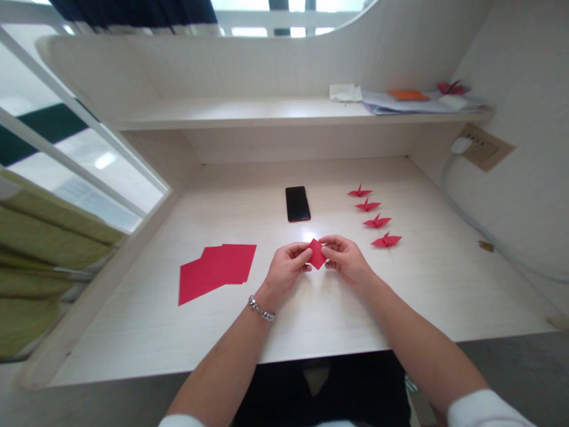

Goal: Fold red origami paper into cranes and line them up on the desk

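Observation:
A small folded red paper [317,255], diamond-shaped, is held up between both hands just above the desk. My left hand [288,267] pinches its left corner between thumb and fingers. On the opposite corner, my right hand [347,258] has its thumb and fingers closed. Left of my hands lie several overlapping sheets of red paper [217,265]. To the right, several folded red paper cranes stand in a slanting row, the nearest crane [386,240] closest to my right hand.
A black phone [297,204] lies on the desk [249,201] beyond my hands. Above, the shelf [249,112] holds papers [377,102], an orange piece [409,95] and a dark red folded paper [453,88]. A white cable [471,222] runs from the socket [486,147] along the right wall.

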`<move>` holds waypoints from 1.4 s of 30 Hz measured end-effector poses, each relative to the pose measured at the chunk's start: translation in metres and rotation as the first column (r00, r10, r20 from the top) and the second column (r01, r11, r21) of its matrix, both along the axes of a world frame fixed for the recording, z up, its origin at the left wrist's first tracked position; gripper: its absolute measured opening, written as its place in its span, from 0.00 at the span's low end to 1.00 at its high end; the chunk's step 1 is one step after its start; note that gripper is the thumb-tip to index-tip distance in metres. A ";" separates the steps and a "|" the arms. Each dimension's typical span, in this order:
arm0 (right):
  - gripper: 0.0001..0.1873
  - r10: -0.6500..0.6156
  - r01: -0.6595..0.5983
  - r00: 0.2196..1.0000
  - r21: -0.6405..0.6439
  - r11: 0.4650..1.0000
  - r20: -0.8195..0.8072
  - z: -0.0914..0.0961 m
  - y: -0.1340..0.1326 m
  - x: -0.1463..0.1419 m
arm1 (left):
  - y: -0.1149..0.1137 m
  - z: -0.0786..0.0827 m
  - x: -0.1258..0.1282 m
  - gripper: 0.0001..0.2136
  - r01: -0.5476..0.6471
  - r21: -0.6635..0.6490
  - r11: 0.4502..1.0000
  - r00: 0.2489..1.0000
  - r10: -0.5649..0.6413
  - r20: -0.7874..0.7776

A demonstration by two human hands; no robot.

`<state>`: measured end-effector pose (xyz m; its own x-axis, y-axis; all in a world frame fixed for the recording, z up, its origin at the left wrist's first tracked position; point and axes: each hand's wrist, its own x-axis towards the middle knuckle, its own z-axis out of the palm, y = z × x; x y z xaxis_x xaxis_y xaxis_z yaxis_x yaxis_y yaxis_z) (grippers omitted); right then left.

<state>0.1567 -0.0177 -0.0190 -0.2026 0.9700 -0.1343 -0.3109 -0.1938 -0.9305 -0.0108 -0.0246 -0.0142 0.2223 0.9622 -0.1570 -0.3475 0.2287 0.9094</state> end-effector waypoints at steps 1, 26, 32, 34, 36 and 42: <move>0.19 0.001 -0.001 1.000 0.019 1.000 0.018 0.001 0.000 0.000 | 0.000 0.001 0.000 0.16 -0.004 -0.005 1.000 1.000 0.004 -0.002; 0.14 -0.344 0.014 0.828 0.597 0.802 0.443 -0.001 -0.009 -0.003 | 0.001 -0.002 0.005 0.17 -0.099 0.023 0.995 0.994 0.100 -0.047; 0.12 -0.335 0.044 0.845 0.569 0.821 0.417 0.000 -0.010 -0.005 | 0.002 -0.002 0.005 0.16 -0.100 0.018 0.995 0.994 0.100 -0.035; 0.12 -0.332 0.056 0.852 0.560 0.826 0.405 0.001 -0.010 -0.005 | 0.002 -0.002 0.005 0.16 -0.104 0.018 0.994 0.994 0.104 -0.039; 0.10 -0.335 0.076 0.857 0.548 0.833 0.392 0.003 -0.010 -0.006 | 0.001 -0.002 0.005 0.16 -0.102 0.026 0.994 0.993 0.103 -0.050; 0.08 -0.307 0.134 0.868 0.413 0.901 0.389 0.004 -0.007 -0.006 | 0.001 -0.005 0.004 0.16 -0.077 0.071 0.994 0.991 0.084 -0.105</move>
